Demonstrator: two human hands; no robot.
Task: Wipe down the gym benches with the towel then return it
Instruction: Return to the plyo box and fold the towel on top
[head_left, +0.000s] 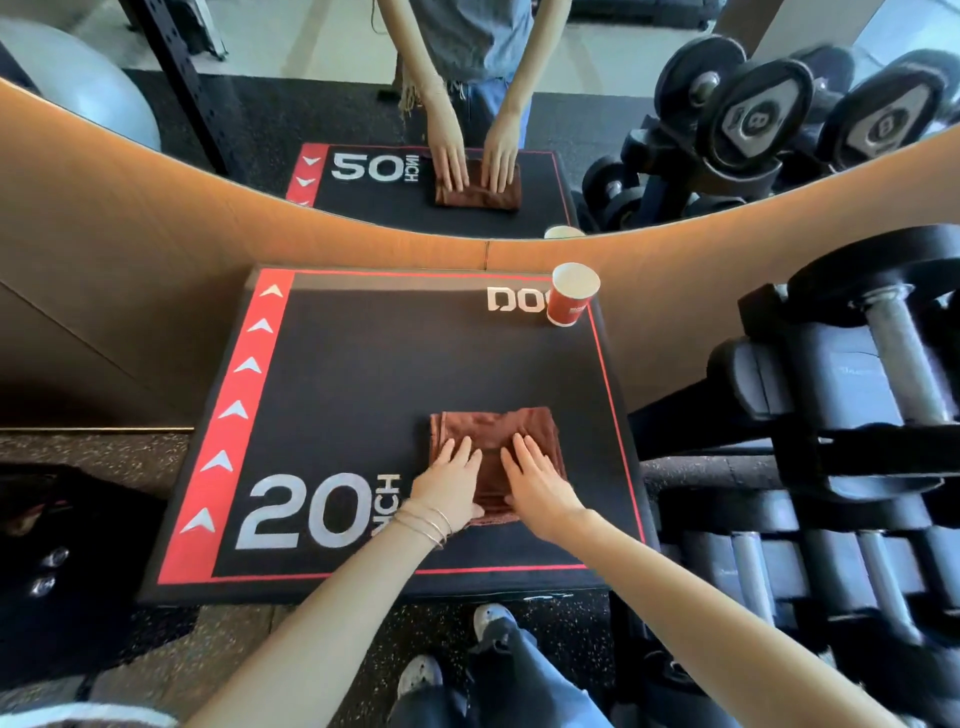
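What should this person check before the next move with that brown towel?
1. Towel folded, lying flat on the black box: ok.
2. Left hand and right hand both flat on the towel: ok.
3. Paper cup upright at the far right corner, apart from the towel: ok.
4. Cup empty or full: cannot tell.
5. Benches already wiped: cannot tell.

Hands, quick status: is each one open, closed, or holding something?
Left hand: open, fingers straight, pressing flat on the folded towel.
Right hand: open, fingers straight, pressing flat on the towel too.
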